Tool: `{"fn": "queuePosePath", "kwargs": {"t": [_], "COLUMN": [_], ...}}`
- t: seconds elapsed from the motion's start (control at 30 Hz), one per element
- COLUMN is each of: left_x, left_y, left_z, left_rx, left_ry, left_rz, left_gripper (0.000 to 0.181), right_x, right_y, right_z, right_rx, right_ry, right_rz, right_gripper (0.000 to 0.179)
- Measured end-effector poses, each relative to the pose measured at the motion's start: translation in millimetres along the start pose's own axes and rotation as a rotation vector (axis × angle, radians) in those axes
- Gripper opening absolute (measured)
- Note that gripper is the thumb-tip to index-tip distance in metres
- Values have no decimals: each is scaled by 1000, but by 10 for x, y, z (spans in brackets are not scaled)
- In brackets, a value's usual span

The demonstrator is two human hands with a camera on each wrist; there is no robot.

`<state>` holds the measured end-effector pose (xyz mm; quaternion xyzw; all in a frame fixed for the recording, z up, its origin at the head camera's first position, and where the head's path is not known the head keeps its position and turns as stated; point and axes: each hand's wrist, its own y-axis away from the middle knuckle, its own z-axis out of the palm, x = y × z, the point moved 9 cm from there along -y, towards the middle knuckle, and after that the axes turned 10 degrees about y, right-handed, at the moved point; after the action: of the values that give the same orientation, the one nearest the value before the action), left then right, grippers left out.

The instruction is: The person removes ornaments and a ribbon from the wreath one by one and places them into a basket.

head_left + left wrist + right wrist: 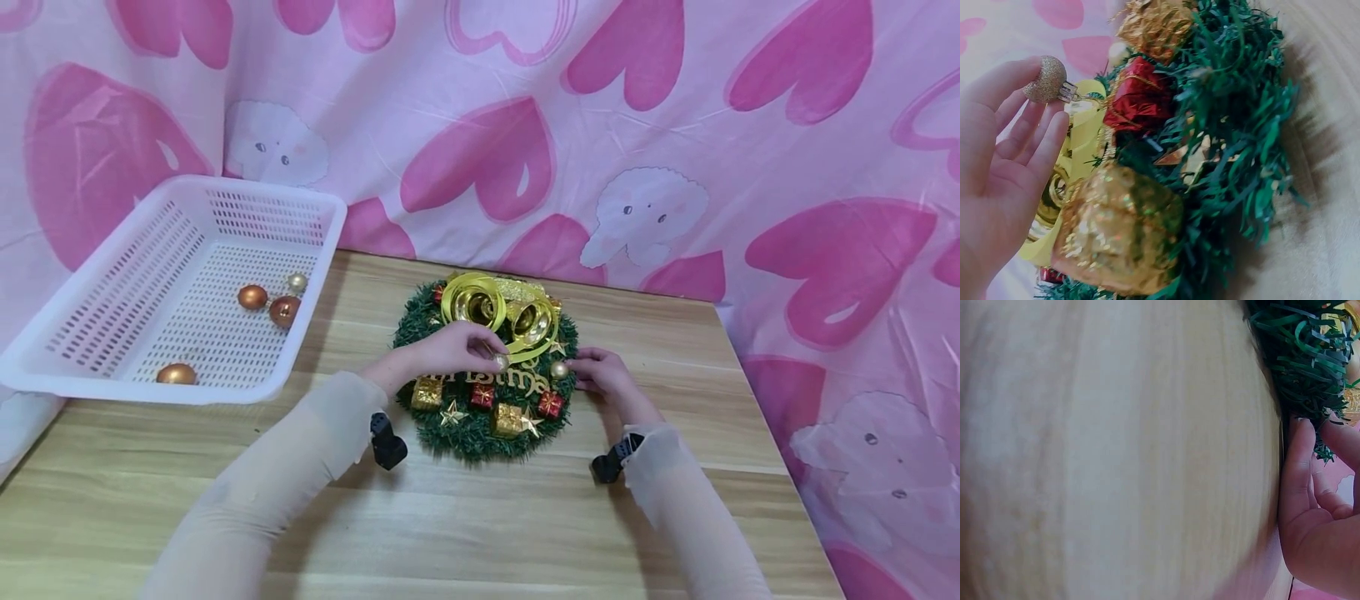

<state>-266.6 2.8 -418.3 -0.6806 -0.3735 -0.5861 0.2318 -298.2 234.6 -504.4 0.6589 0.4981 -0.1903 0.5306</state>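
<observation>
A green tinsel Christmas wreath (476,442) lies flat on the table, with gold bells (528,323), a yellow ribbon, wrapped gift boxes and gold stars on it. Over its middle, my left hand (453,348) pinches a small glittery gold bauble (1047,80) between thumb and fingers. The bauble's metal cap (1067,92) points towards the wreath. At the wreath's right edge, my right hand (603,379) grips the green tinsel (1307,381) between thumb and fingers. Near those fingers sits a pale gold ball (558,370). Gold lettering (525,381) is partly hidden behind my left hand.
A white perforated plastic basket (315,275) stands at the left, holding several copper and gold baubles (252,297). Behind the wooden table (450,533) hangs a pink cloth (480,75) with hearts. The table's right edge runs beyond my right arm.
</observation>
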Motion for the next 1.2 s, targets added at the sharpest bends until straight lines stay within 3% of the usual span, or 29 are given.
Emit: {"fn": "queuePosePath", "kwargs": {"t": [0.73,1.07,1.2], "left_x": [155,261,305], "left_y": [217,323,392], "left_z": [-413,-583,-696], "left_rx": [124,175,207], "left_ry": [-25,32,22], "left_rz": [51,119,114], "left_gripper": [31,32,32], "right_x": [-4,2,-14], "right_y": [-5,-4,18], "right_z": [3,-2,2], "right_rx": [-5,-16,-16], "right_ry": [18,-2,-7], "right_rz": [-36,-43,-40], "right_gripper": [49,53,52]}}
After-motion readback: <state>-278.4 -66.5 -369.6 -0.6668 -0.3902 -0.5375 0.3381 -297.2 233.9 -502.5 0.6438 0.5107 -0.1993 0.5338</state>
